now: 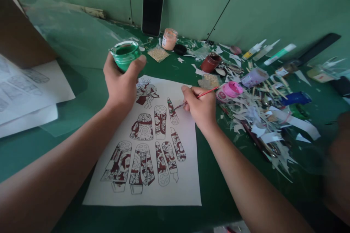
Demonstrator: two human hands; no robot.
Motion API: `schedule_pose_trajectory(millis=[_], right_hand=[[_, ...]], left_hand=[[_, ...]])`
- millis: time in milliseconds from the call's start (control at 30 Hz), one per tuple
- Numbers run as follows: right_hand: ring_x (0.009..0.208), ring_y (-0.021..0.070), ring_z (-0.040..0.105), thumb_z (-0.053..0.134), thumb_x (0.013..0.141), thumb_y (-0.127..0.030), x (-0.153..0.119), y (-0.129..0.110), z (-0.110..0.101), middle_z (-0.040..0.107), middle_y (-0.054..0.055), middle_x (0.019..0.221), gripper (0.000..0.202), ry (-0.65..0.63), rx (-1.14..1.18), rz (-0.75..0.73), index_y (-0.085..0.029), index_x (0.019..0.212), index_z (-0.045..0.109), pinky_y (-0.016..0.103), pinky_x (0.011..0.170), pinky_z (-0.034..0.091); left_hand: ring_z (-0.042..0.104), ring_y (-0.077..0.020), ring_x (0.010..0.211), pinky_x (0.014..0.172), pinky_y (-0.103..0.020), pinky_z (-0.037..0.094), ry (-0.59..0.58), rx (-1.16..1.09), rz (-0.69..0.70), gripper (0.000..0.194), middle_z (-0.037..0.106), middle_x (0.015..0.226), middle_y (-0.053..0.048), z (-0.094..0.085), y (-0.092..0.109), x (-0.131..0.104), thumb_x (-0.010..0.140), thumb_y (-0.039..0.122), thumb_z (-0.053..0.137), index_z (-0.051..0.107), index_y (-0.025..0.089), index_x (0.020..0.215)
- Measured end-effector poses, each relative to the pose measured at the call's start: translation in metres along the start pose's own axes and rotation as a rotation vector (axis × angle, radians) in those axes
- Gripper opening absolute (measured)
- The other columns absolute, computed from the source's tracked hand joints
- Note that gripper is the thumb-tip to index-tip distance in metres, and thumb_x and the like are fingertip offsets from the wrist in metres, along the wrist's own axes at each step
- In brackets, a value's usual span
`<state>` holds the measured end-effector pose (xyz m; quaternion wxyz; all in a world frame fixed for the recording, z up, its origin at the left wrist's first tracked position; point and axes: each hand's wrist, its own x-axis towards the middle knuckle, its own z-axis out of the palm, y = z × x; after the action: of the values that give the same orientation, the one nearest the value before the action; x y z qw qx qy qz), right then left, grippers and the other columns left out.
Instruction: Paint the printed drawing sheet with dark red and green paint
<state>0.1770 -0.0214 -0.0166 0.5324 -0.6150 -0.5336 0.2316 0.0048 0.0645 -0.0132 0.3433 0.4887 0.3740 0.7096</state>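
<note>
My left hand (121, 85) is wrapped round an open jar of green paint (125, 56), raised at the upper left of the paper. In my right hand (201, 103) is a thin paintbrush (207, 92) with a red handle, pinched between thumb and fingers. Its tip meets a narrow patterned shape near the right side of the white sheet (186, 189). Line-drawn puppet-like parts (142, 127) cover that sheet, many filled in dark red. Small green touches show on the shape by the brush tip.
A phone (153, 7) leans upright against the green wall. Peach (170, 40), dark red (210, 62) and pink (229, 91) paint jars stand beyond the paper. Paper scraps (259, 116) and tools heap up on the right. More printed sheets (32, 87) lie left, beside a brown box (24, 32).
</note>
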Motion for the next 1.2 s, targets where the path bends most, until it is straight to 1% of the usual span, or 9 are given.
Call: schedule_pose_trajectory(millis=[133, 233, 333, 500, 667, 767, 900, 1033, 1200], right_hand=[[0.038, 0.0064, 0.046, 0.061, 0.088, -0.031, -0.0007, 0.0012, -0.0019, 0.048, -0.006, 0.038, 0.043, -0.015, 0.064, -0.02, -0.021, 0.047, 0.051, 0.022, 0.045, 0.036], [0.037, 0.0064, 0.047, 0.062, 0.087, -0.035, -0.0014, 0.002, -0.0022, 0.05, -0.006, 0.04, 0.043, -0.024, 0.089, -0.011, -0.021, 0.048, 0.053, 0.023, 0.043, 0.035], [0.037, 0.0061, 0.047, 0.063, 0.086, -0.033, -0.0019, 0.0024, -0.0014, 0.05, -0.005, 0.039, 0.043, -0.019, 0.066, 0.011, -0.021, 0.046, 0.053, 0.022, 0.043, 0.035], [0.037, 0.0062, 0.046, 0.063, 0.085, -0.032, -0.0023, 0.0017, -0.0006, 0.05, -0.006, 0.037, 0.042, -0.012, 0.031, 0.027, -0.02, 0.046, 0.054, 0.022, 0.044, 0.036], [0.037, 0.0064, 0.045, 0.062, 0.086, -0.029, -0.0019, 0.0005, 0.0, 0.048, -0.006, 0.037, 0.044, -0.021, 0.011, 0.008, -0.02, 0.044, 0.052, 0.022, 0.045, 0.035], [0.037, 0.0068, 0.044, 0.062, 0.086, -0.028, -0.0014, 0.0003, 0.0001, 0.047, -0.006, 0.036, 0.044, -0.024, -0.001, 0.004, -0.021, 0.044, 0.051, 0.023, 0.046, 0.035], [0.036, 0.0064, 0.044, 0.062, 0.086, -0.028, -0.0009, 0.0001, 0.0, 0.047, -0.006, 0.035, 0.044, -0.017, 0.013, 0.03, -0.02, 0.044, 0.051, 0.023, 0.044, 0.034], [0.036, 0.0062, 0.045, 0.062, 0.085, -0.03, -0.0003, 0.0017, 0.0002, 0.048, -0.006, 0.036, 0.043, -0.014, 0.01, 0.025, -0.02, 0.044, 0.052, 0.022, 0.044, 0.035], [0.036, 0.0063, 0.046, 0.062, 0.085, -0.031, -0.0003, 0.0026, 0.0005, 0.048, -0.006, 0.036, 0.043, -0.013, 0.023, 0.022, -0.02, 0.044, 0.052, 0.022, 0.044, 0.035]], left_hand=[[0.042, -0.0092, 0.048, 0.043, -0.026, 0.035, 0.017, -0.011, -0.016, 0.032, 0.051, 0.064, 0.003, 0.0009, 0.0016, -0.0001, 0.057, 0.035, 0.074, 0.058, 0.017, 0.079], [0.043, -0.0098, 0.05, 0.046, -0.026, 0.036, 0.026, -0.007, -0.031, 0.032, 0.052, 0.064, 0.003, 0.0015, 0.0018, 0.0, 0.056, 0.035, 0.073, 0.059, 0.017, 0.078], [0.045, -0.0114, 0.057, 0.053, -0.028, 0.039, 0.033, -0.018, -0.028, 0.031, 0.056, 0.067, 0.001, 0.0016, 0.001, 0.0004, 0.055, 0.033, 0.074, 0.06, 0.017, 0.078], [0.048, -0.0138, 0.061, 0.058, -0.03, 0.04, 0.026, -0.04, -0.006, 0.03, 0.057, 0.069, 0.0, 0.0011, 0.0004, 0.0003, 0.056, 0.032, 0.075, 0.062, 0.016, 0.079], [0.044, -0.013, 0.057, 0.056, -0.031, 0.038, 0.031, -0.028, -0.022, 0.029, 0.056, 0.067, 0.001, 0.0012, 0.0015, 0.0, 0.056, 0.031, 0.076, 0.062, 0.017, 0.078], [0.046, -0.0138, 0.059, 0.057, -0.031, 0.04, 0.038, -0.022, -0.014, 0.028, 0.055, 0.066, 0.001, 0.0012, 0.0008, 0.0006, 0.055, 0.03, 0.076, 0.062, 0.018, 0.076], [0.044, -0.0129, 0.055, 0.05, -0.03, 0.037, 0.041, -0.018, -0.032, 0.033, 0.055, 0.065, 0.001, 0.0008, -0.0019, 0.0014, 0.053, 0.034, 0.079, 0.062, 0.019, 0.076], [0.046, -0.0132, 0.058, 0.052, -0.031, 0.04, 0.051, -0.029, -0.01, 0.037, 0.055, 0.065, 0.0, 0.0004, -0.0051, 0.0024, 0.051, 0.037, 0.083, 0.062, 0.018, 0.075], [0.042, -0.0102, 0.048, 0.043, -0.029, 0.035, 0.045, -0.025, -0.019, 0.038, 0.053, 0.062, 0.002, 0.0009, -0.0041, 0.0032, 0.051, 0.038, 0.082, 0.061, 0.018, 0.076]])
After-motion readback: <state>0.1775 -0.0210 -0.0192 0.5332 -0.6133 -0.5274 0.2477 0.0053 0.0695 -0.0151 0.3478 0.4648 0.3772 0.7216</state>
